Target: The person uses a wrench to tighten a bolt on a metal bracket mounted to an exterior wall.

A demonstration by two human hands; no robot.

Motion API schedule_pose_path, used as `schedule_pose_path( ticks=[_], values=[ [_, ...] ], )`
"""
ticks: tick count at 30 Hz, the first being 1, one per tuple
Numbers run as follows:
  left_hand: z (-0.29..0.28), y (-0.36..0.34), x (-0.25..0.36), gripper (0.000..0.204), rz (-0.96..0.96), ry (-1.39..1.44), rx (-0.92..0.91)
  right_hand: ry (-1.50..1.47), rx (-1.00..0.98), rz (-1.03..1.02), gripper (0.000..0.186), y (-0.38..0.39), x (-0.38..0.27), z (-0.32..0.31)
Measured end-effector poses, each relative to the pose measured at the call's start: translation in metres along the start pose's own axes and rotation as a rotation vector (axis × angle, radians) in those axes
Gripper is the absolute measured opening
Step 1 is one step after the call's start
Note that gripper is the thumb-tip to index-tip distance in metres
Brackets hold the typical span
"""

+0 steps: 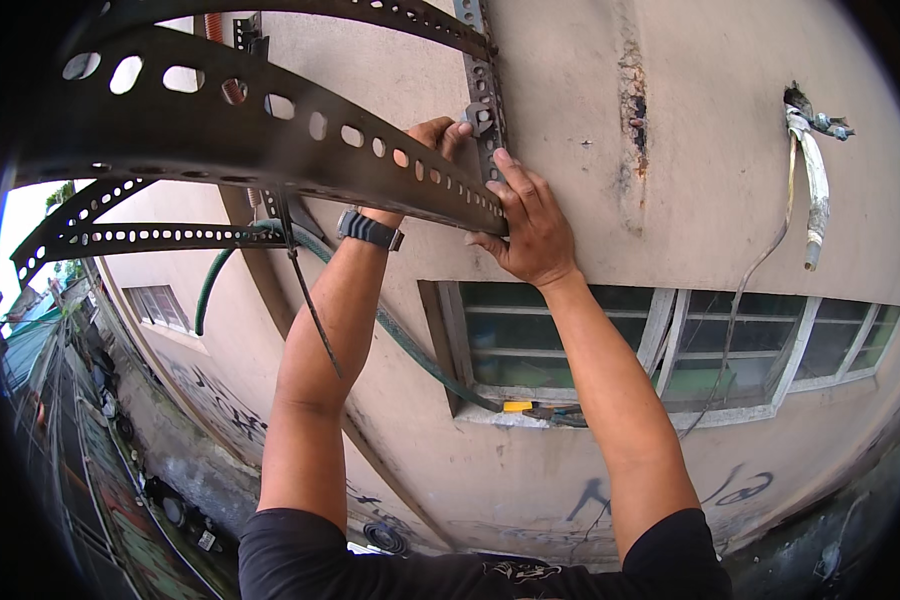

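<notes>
My left hand (444, 137), largely hidden behind a long dark slotted angle bar (270, 130), has its fingers closed at a small grey metal piece (477, 119) on the vertical slotted bracket (480, 80) fixed to the wall. The piece's exact kind is unclear. My right hand (525, 220) grips the right end of the long bar where it meets that bracket, with fingertips above and thumb below. A wristwatch (368, 229) is on my left wrist.
More slotted bars (170, 236) jut out at left, with a hanging black rod (310, 310) and green hose (420, 365). Below are a louvered window (560, 335) with a yellow-handled tool (518, 407) on its sill and a drop to an alley (90, 420). Wrapped pipes (810, 180) protrude at right.
</notes>
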State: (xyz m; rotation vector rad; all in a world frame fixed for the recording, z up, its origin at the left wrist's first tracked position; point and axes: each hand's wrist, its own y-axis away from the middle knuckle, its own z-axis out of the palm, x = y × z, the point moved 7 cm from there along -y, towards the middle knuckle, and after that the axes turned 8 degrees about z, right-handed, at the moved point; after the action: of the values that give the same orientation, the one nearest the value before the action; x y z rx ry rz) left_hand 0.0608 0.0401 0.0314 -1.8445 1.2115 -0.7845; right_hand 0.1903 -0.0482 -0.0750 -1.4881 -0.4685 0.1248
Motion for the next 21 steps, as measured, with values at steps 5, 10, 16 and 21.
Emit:
schedule_pose_path(
  ticks=[5, 10, 16, 21],
  values=[
    [0.000, -0.026, 0.005, 0.042, 0.240, -0.224, -0.045, 0.004, 0.004, -0.013, 0.067, -0.002, 0.011, -0.005],
    [-0.011, -0.067, 0.008, 0.017, 0.644, -0.544, -0.360, -0.030, 0.048, 0.001, 0.077, 0.012, 0.020, 0.010],
    [-0.021, -0.050, -0.082, 0.037, 0.119, -0.266, -0.131, -0.075, 0.094, -0.008, 0.084, 0.013, 0.020, 0.018],
    [0.031, -0.010, -0.093, 0.045, 0.144, 0.151, 0.135, -0.056, 0.048, 0.011, 0.087, 0.018, 0.029, 0.015]
  ],
)
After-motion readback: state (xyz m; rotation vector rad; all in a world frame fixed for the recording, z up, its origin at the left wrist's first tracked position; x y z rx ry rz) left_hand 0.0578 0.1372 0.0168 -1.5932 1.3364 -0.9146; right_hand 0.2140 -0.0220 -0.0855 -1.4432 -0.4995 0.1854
